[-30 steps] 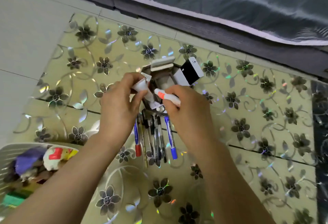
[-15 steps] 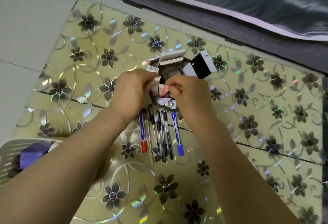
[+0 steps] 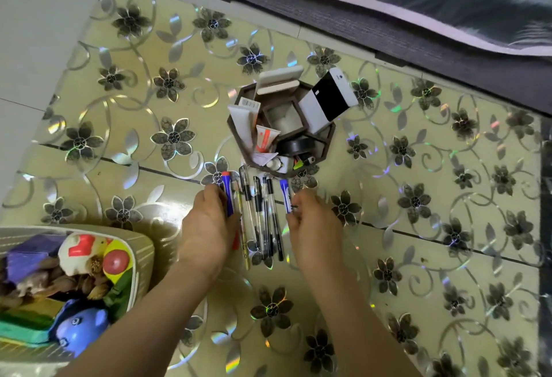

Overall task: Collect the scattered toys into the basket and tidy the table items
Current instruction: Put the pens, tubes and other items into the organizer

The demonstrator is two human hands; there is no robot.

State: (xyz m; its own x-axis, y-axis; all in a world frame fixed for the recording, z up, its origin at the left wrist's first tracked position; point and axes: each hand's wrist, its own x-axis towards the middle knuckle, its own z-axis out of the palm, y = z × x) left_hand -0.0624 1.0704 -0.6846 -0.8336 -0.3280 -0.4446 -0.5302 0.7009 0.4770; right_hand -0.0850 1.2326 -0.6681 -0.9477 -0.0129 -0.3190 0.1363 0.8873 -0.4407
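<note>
Toys (image 3: 83, 252) fill the basket (image 3: 142, 246), near left. Both hands have dropped to the pen row (image 3: 259, 206) on the surface (image 3: 418, 272): left hand (image 3: 206, 227) curled round the red-tipped pen (image 3: 228, 197), right hand (image 3: 313, 224) pinching the blue pen (image 3: 285, 194). Beyond, both tubes (image 3: 265, 140) now stand in the organizer (image 3: 328, 134).

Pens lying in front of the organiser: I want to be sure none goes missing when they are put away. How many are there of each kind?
Blue markers: 2
Black ballpoint pens: 4, as far as their overlap lets me tell
Yellow pencil: 1
Total: 7
</note>
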